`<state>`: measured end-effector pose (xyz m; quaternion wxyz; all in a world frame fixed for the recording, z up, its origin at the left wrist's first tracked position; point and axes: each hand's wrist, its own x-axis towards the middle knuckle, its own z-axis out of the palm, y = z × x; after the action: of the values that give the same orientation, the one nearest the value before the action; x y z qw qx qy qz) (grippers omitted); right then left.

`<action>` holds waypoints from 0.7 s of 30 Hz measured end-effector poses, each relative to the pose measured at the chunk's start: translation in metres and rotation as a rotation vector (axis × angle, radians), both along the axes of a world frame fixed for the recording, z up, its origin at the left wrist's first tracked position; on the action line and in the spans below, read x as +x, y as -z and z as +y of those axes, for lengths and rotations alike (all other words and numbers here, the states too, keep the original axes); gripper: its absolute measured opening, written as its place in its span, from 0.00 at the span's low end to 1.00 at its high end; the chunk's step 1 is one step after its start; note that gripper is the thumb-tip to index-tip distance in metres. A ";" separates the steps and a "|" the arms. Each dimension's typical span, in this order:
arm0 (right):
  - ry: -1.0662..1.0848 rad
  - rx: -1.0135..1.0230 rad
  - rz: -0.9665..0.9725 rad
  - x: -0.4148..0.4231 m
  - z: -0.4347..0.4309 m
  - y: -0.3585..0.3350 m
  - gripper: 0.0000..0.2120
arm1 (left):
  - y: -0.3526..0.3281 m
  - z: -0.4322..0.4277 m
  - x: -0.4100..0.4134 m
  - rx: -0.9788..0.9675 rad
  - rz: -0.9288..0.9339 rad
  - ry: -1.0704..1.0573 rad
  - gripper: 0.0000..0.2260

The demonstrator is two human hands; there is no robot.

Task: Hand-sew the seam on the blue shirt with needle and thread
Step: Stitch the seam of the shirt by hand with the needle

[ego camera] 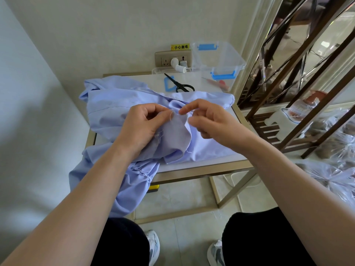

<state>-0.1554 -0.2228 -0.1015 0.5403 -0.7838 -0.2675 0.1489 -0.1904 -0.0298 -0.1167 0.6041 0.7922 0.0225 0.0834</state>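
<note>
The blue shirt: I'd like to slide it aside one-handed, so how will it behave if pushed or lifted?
Probably floppy: the blue shirt lies in soft folds and bunches where the left hand grips it. Pushed, it would likely crumple rather than slide whole. Part hangs over the table edge, so it may slip off if released.

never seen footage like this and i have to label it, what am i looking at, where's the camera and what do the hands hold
No machine here: these are one person's bare hands, filmed by a single camera on their head, looking down. The left hand grips a fold of the blue shirt, which lies on a small table. The right hand curls its fingers at the fold's edge; any needle is too small to see, though pale thread shows. Behind lie scissors and a clear box.
</note>
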 end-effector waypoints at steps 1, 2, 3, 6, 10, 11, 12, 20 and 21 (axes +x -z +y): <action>0.039 0.051 0.041 0.003 -0.001 0.000 0.08 | 0.000 0.001 0.000 0.005 0.002 0.003 0.05; 0.079 0.086 0.056 0.005 -0.002 0.000 0.09 | -0.001 0.001 -0.001 0.014 0.001 0.006 0.05; 0.106 0.107 0.047 0.006 -0.003 0.000 0.08 | -0.001 0.001 -0.002 0.022 -0.002 0.011 0.05; 0.130 0.193 0.064 0.009 -0.003 -0.002 0.02 | -0.001 0.001 -0.004 0.033 -0.006 0.028 0.05; 0.052 0.312 0.290 0.010 0.002 -0.003 0.07 | 0.000 0.004 -0.003 0.035 -0.016 0.067 0.05; 0.000 0.317 0.351 0.010 0.003 -0.003 0.07 | 0.000 0.004 -0.004 0.035 -0.020 0.084 0.05; -0.048 0.312 0.401 0.009 0.005 -0.003 0.06 | 0.001 0.004 -0.004 0.036 -0.021 0.094 0.05; 0.027 0.357 0.434 0.017 0.008 0.006 0.04 | 0.002 0.010 -0.011 0.219 0.008 0.166 0.24; 0.043 0.368 0.428 0.018 0.007 0.006 0.04 | 0.002 0.012 -0.014 0.311 0.011 0.181 0.27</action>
<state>-0.1372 -0.2158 -0.1077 0.7209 -0.6287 -0.1531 0.2484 -0.2040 -0.0182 -0.1189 0.4792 0.8753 -0.0588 0.0269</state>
